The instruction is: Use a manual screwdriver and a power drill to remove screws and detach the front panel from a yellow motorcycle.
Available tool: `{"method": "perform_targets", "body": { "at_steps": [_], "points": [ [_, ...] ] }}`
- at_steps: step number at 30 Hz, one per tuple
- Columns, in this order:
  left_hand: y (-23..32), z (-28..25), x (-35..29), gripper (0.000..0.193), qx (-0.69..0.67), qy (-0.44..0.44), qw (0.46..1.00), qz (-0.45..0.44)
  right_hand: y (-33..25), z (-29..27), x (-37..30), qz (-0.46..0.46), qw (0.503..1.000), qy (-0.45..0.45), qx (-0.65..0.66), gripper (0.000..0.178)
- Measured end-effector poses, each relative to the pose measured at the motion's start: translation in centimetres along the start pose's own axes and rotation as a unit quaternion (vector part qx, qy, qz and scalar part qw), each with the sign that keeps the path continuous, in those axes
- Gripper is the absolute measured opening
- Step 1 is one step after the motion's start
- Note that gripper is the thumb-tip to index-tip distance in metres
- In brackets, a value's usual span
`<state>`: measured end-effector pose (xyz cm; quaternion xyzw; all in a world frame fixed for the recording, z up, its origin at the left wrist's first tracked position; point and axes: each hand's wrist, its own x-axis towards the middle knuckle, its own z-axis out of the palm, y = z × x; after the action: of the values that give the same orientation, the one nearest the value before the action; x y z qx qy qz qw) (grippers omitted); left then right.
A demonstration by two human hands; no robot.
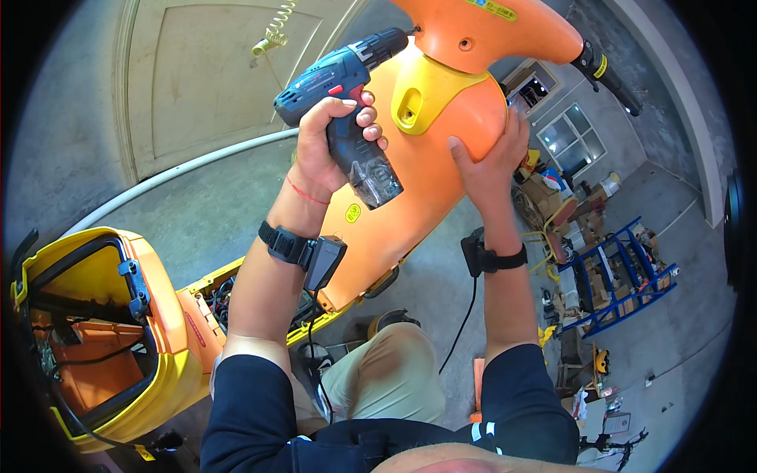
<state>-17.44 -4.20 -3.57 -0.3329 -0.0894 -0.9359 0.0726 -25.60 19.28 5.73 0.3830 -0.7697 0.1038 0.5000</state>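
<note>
My left hand [331,130] is wrapped round the handle of a blue-and-black cordless drill [335,75]. The drill's tip meets the orange handlebar cover [505,31] of a scooter-like vehicle, near its left edge; whether it sits on a screw I cannot make out. Below the cover, my right hand [495,154] lies with thumb and fingers spread over the rounded edge of the orange body panel [410,185]. Some of its fingertips are hidden past that edge. A yellow insert [430,91] with a recessed slot is set in the panel.
A black handlebar grip [607,75] juts out at upper right. At lower left stands an open yellow-and-orange body section [169,339], beside exposed wiring [225,299]. A coiled hose [276,31] hangs at the top. A blue metal rack [623,276] and boxes fill the right.
</note>
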Motion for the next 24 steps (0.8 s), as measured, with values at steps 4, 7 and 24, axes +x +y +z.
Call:
{"method": "perform_targets", "body": {
  "at_steps": [4, 7, 24],
  "points": [
    [0.1, 0.4, -0.2, 0.022, 0.01, 0.008, 1.0, -0.001, -2.4, -1.9, 1.4, -0.099, 0.994, 0.044, -0.017, 0.068],
    [0.2, 0.7, -0.3, 0.022, 0.011, 0.007, 1.0, -0.003, -4.5, -1.5, 2.3, -0.011, 0.982, -0.051, 0.18, 0.042],
    [0.1, 1.5, -0.2, 0.02, 0.021, 0.03, 0.999, -0.006, 0.0, -8.9, 2.2, 0.106, 0.814, -0.418, 0.389, 0.028]
  ]
}}
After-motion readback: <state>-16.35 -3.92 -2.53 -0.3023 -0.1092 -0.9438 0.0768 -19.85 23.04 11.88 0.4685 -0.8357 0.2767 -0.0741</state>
